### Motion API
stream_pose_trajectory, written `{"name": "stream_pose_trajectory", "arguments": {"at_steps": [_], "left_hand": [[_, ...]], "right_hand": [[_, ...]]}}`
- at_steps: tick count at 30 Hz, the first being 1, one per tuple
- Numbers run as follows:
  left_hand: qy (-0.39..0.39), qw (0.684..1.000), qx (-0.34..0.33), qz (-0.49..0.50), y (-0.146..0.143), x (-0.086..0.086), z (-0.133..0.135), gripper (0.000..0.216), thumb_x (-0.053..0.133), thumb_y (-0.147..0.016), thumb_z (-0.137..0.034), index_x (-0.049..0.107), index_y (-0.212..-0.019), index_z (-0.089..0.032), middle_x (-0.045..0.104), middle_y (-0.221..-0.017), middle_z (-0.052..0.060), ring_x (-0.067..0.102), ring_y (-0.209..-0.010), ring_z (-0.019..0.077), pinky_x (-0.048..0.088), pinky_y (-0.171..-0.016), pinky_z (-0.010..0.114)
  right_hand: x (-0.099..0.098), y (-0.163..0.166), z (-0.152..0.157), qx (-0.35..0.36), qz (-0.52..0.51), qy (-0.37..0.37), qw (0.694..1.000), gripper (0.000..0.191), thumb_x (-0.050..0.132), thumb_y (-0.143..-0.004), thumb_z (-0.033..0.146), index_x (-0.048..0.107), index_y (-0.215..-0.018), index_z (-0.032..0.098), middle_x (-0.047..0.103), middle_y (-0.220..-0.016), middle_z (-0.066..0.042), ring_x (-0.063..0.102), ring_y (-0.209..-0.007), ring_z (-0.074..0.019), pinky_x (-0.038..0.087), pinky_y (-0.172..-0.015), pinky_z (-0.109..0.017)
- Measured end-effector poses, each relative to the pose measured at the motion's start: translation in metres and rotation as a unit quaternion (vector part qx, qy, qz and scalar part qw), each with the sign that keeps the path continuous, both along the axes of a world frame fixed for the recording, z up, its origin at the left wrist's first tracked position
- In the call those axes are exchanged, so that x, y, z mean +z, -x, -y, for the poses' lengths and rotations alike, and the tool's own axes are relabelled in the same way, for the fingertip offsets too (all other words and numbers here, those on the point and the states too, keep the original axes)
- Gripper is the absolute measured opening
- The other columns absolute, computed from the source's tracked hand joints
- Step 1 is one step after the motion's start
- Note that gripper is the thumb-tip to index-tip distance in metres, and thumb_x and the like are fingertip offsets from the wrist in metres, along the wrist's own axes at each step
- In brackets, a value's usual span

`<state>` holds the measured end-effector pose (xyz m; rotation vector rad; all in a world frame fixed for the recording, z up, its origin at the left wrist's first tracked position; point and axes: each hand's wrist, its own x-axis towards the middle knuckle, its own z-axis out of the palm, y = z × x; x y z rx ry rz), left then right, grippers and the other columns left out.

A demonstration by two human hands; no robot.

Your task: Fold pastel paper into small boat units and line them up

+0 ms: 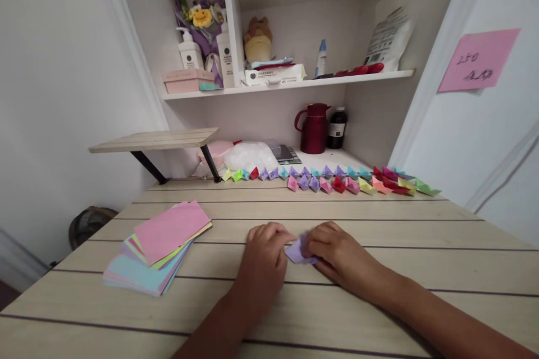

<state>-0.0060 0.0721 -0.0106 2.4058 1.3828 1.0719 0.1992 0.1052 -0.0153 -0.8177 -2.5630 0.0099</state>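
A small folded piece of purple paper (298, 251) is held just above or on the wooden tabletop, in front of me. My right hand (337, 249) is closed on its right side, with the thumb below and the fingers curled over it. My left hand (265, 255) is at the paper's left corner, its fingers loosely bent and the thumb apart from the index finger. The index fingertip reaches to the paper's upper left edge; whether it touches I cannot tell. The right part of the paper is hidden behind my right fingers.
Left of my hands lies a stack of coloured paper sheets (172, 231). Two rows of small folded paper boats (314, 183) line the table's back. A raised wooden stand (155, 140) is at the back left. Behind stand a red jug (314, 132) and a dark bottle (337, 129).
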Motion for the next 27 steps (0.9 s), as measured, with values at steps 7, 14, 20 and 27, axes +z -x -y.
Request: {"name": "stream_pose_trajectory", "arguments": {"at_steps": [7, 14, 20, 27], "left_hand": [[0.065, 0.992, -0.043, -0.103, 0.001, -0.002, 0.002, 0.039, 0.053, -0.079, -0.010, 0.065, -0.110, -0.030, 0.061, -0.111, 0.004, 0.052, -0.105, 0.0223, 0.035, -0.093, 0.042], [0.100, 0.994, -0.032, -0.036, 0.003, -0.005, -0.002, 0.021, 0.068, -0.077, -0.028, 0.068, -0.097, -0.031, 0.062, -0.109, -0.001, 0.052, -0.106, 0.0209, 0.032, -0.095, 0.040], [0.099, 0.994, 0.045, -0.028, -0.013, -0.006, -0.010, 0.013, 0.059, -0.084, -0.025, 0.061, -0.072, -0.021, 0.064, -0.096, 0.000, 0.054, -0.094, 0.0192, 0.034, -0.087, 0.038], [0.074, 0.992, 0.064, -0.083, -0.019, -0.007, -0.009, 0.013, 0.066, -0.078, -0.021, 0.055, -0.072, -0.020, 0.063, -0.093, -0.001, 0.054, -0.092, 0.0199, 0.037, -0.085, 0.038]], "right_hand": [[0.008, -0.021, -0.001, -0.003, -0.032, 0.138, 0.990, 0.021, 0.060, -0.080, 0.013, 0.065, -0.097, 0.024, 0.064, -0.109, -0.004, 0.058, -0.101, -0.0193, 0.041, -0.090, -0.033], [0.005, -0.025, -0.010, -0.058, -0.079, 0.189, 0.977, 0.002, 0.063, -0.080, 0.021, 0.061, -0.078, 0.021, 0.063, -0.108, -0.006, 0.058, -0.101, -0.0209, 0.044, -0.087, -0.033], [0.003, -0.020, -0.009, -0.106, -0.083, 0.173, 0.976, 0.021, 0.061, -0.083, 0.030, 0.057, -0.065, 0.020, 0.063, -0.103, -0.005, 0.058, -0.098, -0.0207, 0.043, -0.086, -0.034], [0.000, -0.012, -0.006, -0.159, -0.031, 0.118, 0.980, 0.017, 0.060, -0.084, 0.033, 0.056, -0.072, 0.021, 0.060, -0.097, -0.006, 0.054, -0.092, -0.0229, 0.042, -0.082, -0.038]]}}
